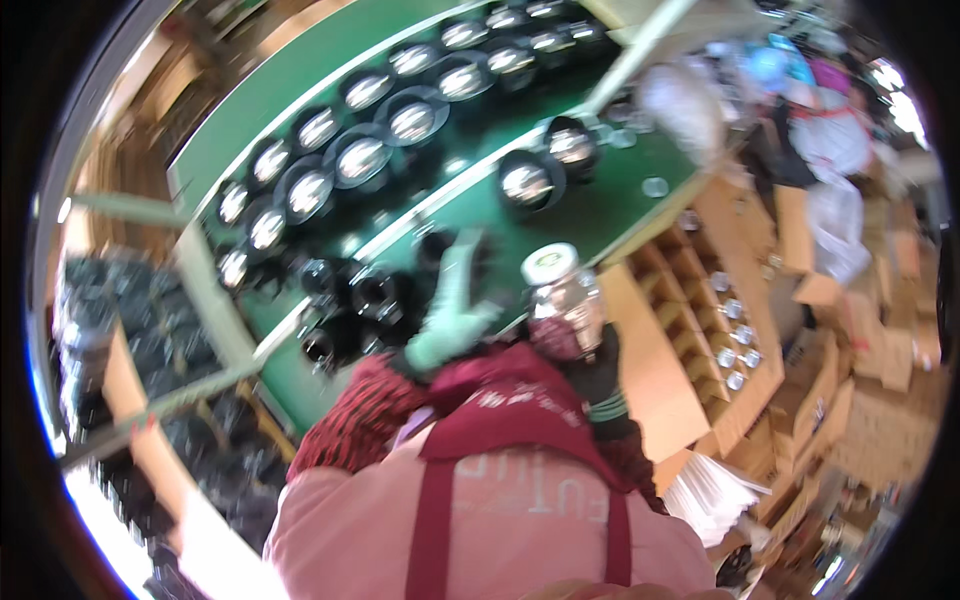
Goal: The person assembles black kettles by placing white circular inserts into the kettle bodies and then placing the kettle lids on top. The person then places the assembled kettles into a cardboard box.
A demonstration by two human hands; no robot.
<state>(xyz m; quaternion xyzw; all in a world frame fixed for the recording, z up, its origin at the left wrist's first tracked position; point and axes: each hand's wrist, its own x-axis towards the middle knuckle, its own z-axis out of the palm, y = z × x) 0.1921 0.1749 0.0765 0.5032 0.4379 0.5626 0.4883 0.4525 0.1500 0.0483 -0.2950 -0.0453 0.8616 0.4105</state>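
My left hand, in a pale green glove, reaches forward over the green table. Its fingers are stretched out beside a dark glass piece, and motion blurs them. At the front edge of the table, my right hand, in a dark glove, grips a shiny clear glass jar by its side. A pale round top faces up on the jar, and dark red shows through its lower part. Close to my left hand stand several dark glass pieces with open mouths.
Rows of glossy dark round glassware fill the far part of the table, behind a pale rail. To the right stands an open cardboard box with dividers and some glasses. Crates of dark items are at the left; plastic bags lie far right.
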